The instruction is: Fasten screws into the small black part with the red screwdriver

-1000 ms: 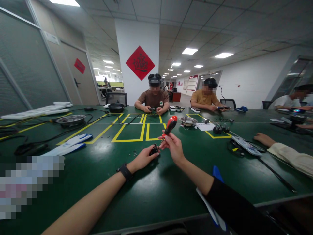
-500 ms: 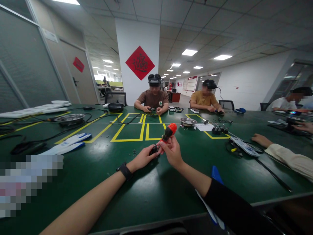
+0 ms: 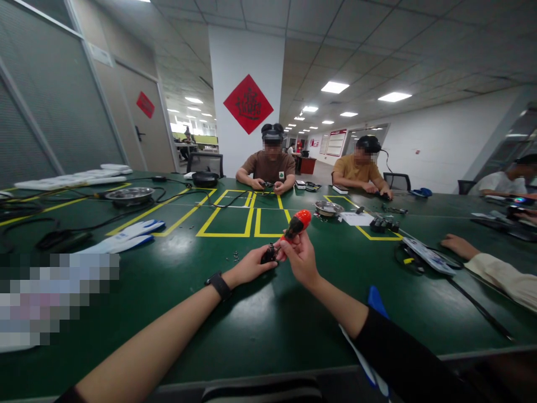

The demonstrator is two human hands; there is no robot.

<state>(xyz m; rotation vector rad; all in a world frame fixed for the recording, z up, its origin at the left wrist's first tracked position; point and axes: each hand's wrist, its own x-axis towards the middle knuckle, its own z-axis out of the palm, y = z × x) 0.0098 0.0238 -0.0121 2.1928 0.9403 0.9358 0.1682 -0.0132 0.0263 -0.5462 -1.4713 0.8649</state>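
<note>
My right hand (image 3: 301, 258) is closed around a screwdriver with a red and black handle (image 3: 298, 223), its butt end tilted up and to the right. My left hand (image 3: 251, 267) grips a small black part (image 3: 268, 254) whose kind I cannot make out. Both hands meet above the green table, and the screwdriver's tip is hidden between the fingers at the black part. Several tiny screws (image 3: 235, 256) lie on the table just left of my left hand.
Blue-and-white gloves (image 3: 126, 236) lie at the left, near a metal bowl (image 3: 130, 195) and black cables. Another metal bowl (image 3: 329, 209), black clips (image 3: 384, 225) and a white strip-shaped object (image 3: 428, 256) sit to the right. Co-workers sit across the table, and a co-worker's hand (image 3: 459, 245) rests at right.
The view has shifted slightly, so the scene sits a little further right. Both hands keep their hold on the screwdriver and the black part, with hardly any movement between them.
</note>
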